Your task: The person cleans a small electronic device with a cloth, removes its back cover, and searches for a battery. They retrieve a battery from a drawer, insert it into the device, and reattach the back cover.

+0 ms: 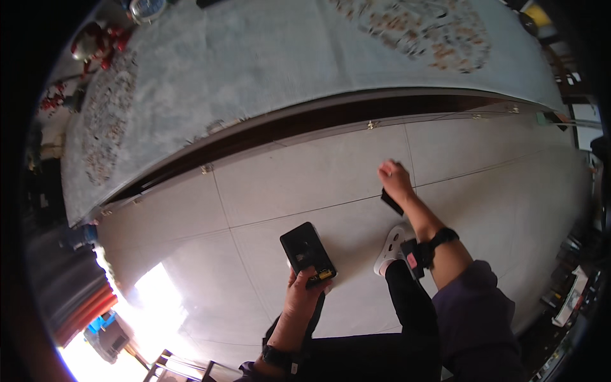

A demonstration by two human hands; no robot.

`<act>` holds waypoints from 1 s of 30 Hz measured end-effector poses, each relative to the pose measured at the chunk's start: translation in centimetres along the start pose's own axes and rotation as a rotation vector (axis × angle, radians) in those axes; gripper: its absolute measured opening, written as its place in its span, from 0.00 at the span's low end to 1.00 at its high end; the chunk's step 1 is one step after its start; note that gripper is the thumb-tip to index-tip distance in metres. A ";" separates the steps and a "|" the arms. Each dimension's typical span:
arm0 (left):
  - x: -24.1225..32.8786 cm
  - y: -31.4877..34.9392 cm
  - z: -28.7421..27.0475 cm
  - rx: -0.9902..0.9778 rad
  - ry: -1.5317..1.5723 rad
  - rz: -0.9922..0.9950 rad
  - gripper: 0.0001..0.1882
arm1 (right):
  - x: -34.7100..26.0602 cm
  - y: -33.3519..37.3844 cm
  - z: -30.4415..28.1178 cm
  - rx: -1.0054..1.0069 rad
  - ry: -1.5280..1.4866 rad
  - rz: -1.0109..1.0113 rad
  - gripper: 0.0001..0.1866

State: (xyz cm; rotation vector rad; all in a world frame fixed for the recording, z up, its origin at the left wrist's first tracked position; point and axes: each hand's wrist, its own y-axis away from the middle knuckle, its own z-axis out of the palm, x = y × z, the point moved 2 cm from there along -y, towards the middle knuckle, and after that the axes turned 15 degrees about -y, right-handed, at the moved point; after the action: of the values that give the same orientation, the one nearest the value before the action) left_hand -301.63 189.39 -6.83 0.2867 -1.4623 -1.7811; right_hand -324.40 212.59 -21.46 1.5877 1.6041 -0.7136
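My left hand [301,290] grips the near end of a black box-shaped device [304,244], thumb on top. A small yellow part [326,274] shows at the device's near right corner; its exact kind I cannot make out. Farther forward and to the right, my right hand [396,179] is held apart from the device with its fingers curled closed. A small dark flat piece [392,202] shows just below that hand, beside the wrist. Whether the fingers hold it is hidden.
Ahead stands a long table under a grey patterned cloth [254,70], its dark edge [331,111] above the tiled floor [286,172]. My foot in a white clog [390,247] is below the right forearm. Small items [568,299] line the right side; sunlight glares at lower left.
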 end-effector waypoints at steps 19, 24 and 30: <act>5.9 -14.9 2.8 -0.074 0.068 0.195 0.14 | 8.5 -11.5 6.1 0.126 -0.371 0.163 0.13; 6.7 -15.6 5.2 -0.016 -0.018 0.428 0.15 | 6.7 -11.2 5.2 -0.033 -0.288 0.228 0.13; 8.6 -14.9 4.5 0.019 0.005 0.635 0.16 | 8.3 -7.6 4.6 -0.182 -0.313 0.159 0.14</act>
State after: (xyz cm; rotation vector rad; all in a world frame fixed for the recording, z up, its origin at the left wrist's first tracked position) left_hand -316.47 186.91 -16.29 -0.1557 -1.3681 -1.2488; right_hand -330.91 212.98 -31.75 1.3775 1.2629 -0.6721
